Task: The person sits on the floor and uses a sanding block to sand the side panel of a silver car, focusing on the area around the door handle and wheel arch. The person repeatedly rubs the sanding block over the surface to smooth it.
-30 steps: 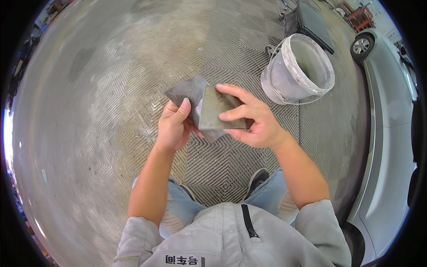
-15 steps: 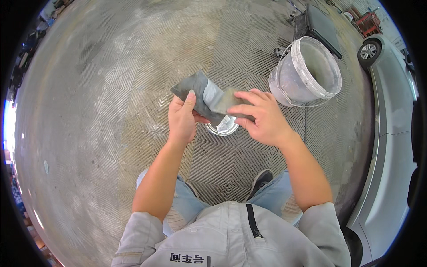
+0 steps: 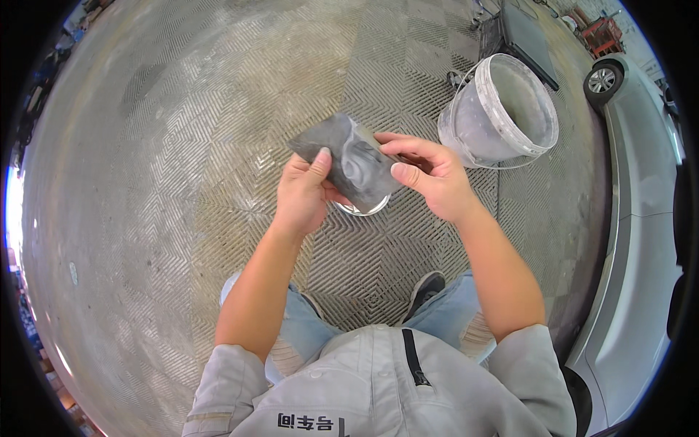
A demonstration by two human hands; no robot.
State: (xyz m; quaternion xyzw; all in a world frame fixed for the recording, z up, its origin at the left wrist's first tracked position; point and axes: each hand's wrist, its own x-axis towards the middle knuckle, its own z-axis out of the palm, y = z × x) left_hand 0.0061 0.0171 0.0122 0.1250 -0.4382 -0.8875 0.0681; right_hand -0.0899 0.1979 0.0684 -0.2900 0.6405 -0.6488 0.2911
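Note:
A dark grey flat putty plate [image 3: 320, 140] is tilted in my left hand [image 3: 301, 193], thumb on top and fingers underneath. A smooth lump of light grey putty [image 3: 358, 164] is smeared across its middle and right part. My right hand [image 3: 439, 178] pinches a thin putty spreader [image 3: 370, 136] at the plate's right edge, thumb towards me and fingers beyond. Only a narrow olive-grey strip of the spreader shows; it touches the putty. Below the plate stands a round can [image 3: 368, 211], of which just the shiny near rim is visible.
A whitish, stained bucket [image 3: 480, 120] with a wire handle stands to the far right, and a black case-like box [image 3: 518, 42] is behind it. A silver car [image 3: 641, 255] lines the right side. My shoe [image 3: 426, 293] rests on the ribbed floor [image 3: 240, 146].
The spreader has turned from lying broad side up over the plate to nearly edge-on at its right edge. The putty is now bunched and swirled, and more of the can is covered.

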